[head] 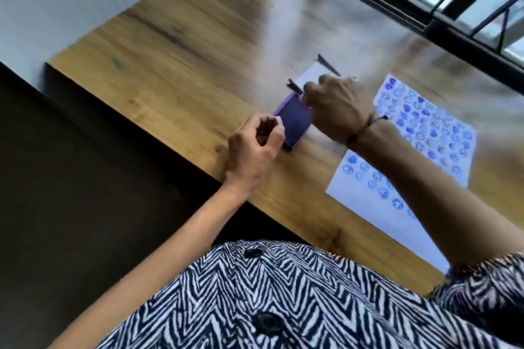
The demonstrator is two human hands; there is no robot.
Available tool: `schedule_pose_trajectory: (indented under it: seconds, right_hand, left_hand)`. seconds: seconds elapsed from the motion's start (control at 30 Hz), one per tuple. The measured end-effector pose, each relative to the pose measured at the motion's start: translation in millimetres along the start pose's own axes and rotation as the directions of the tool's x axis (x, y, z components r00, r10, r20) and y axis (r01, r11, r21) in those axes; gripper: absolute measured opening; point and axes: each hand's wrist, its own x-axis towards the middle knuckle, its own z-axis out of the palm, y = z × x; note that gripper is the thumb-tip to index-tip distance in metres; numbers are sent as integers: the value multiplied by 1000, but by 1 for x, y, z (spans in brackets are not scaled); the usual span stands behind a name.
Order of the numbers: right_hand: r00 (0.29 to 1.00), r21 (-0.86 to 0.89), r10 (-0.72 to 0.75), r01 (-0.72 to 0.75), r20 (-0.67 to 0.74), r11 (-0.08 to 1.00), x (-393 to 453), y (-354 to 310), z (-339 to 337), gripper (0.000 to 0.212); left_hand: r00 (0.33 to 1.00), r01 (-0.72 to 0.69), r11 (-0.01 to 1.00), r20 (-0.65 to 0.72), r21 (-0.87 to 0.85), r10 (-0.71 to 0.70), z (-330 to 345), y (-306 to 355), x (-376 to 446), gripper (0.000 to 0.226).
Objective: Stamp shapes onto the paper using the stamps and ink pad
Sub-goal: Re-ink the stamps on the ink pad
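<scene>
A zebra-striped shirt (pixel 255 300) fills the foreground. Past it, the ink pad (pixel 295 122) lies open on the wooden table (pixel 175 65), near its edge. The left hand (pixel 255 147) rests at the pad's near corner, fingers curled narrow; whether they grip anything I cannot tell. The right hand (pixel 337 110) hovers over the pad's far end, blurred, fingers bunched; what they hold is hidden. The paper (pixel 411 156), covered in blue prints, lies just right of the pad.
</scene>
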Motion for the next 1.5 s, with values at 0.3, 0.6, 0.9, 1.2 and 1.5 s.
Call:
schedule_pose_trajectory:
  seconds: [0.3, 0.6, 0.9, 1.2, 1.5]
  right_hand:
    - [975, -136, -169, 189, 146, 973, 13, -1, -3, 13]
    - [981, -48, -170, 174, 92, 983, 8, -5, 7, 9]
    - [968, -123, -227, 240, 109, 963, 7, -26, -3, 12]
    - [980, -118, -109, 129, 163, 985, 4, -31, -10, 7]
    - [987, -99, -67, 82, 144, 992, -11, -32, 4, 11]
  left_hand:
    - [999, 22, 999, 24, -27, -22, -1, 0, 1, 12]
    - [999, 49, 996, -10, -70, -50, -3, 0, 2, 15]
    - [994, 83, 962, -46, -261, -98, -4, -7, 3, 24]
    - [989, 132, 943, -29, -307, -147, -4, -17, 7, 18]
    - [992, 124, 954, 2, -273, -129, -4, -21, 10, 13]
